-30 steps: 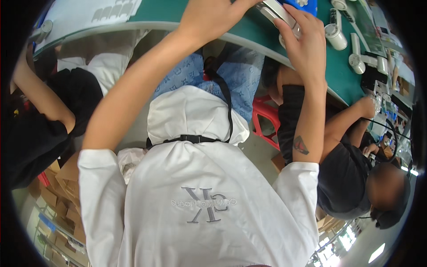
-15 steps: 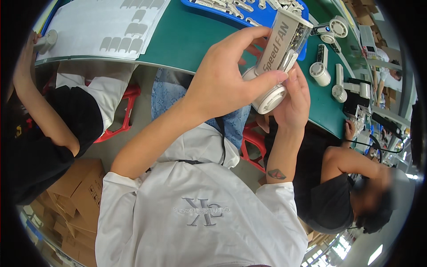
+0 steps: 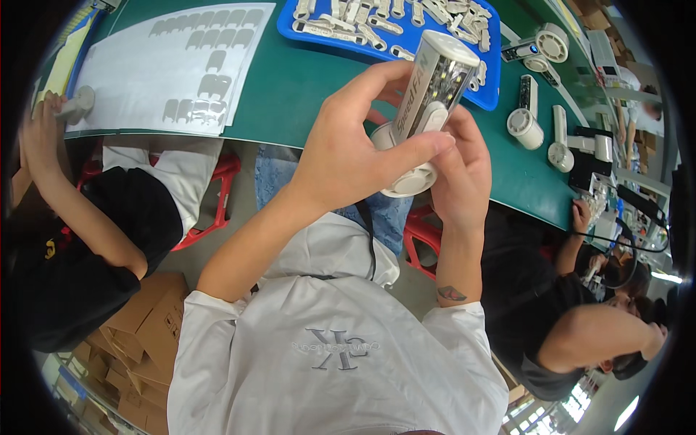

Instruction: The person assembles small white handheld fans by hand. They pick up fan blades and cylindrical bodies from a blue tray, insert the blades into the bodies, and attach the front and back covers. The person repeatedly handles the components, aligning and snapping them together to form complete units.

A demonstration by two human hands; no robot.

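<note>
A white handheld fan (image 3: 417,87) is held up over the table edge, tilted, with its round head low and its handle pointing up. Circuit parts show through the handle's clear side. My left hand (image 3: 355,141) is wrapped around the fan, its thumb across the front near the head. From the other side, my right hand (image 3: 464,170) closes on it, with thumb tip beside the left thumb. A small white strip with a rounded end (image 3: 435,116) lies along the handle's clear side, near both thumbs; its lower part is hidden.
Behind the fan, a blue tray (image 3: 290,29) holds several small white strip parts. White printed sheets (image 3: 130,72) lie to the left on the green table (image 3: 268,94). More fans (image 3: 525,127) stand or lie at the right. Co-workers sit on both sides; cartons (image 3: 145,326) are behind at left.
The fan and both hands have shifted left and slightly down in the picture, and the fan's handle end now faces me more. Both hands keep their hold.
</note>
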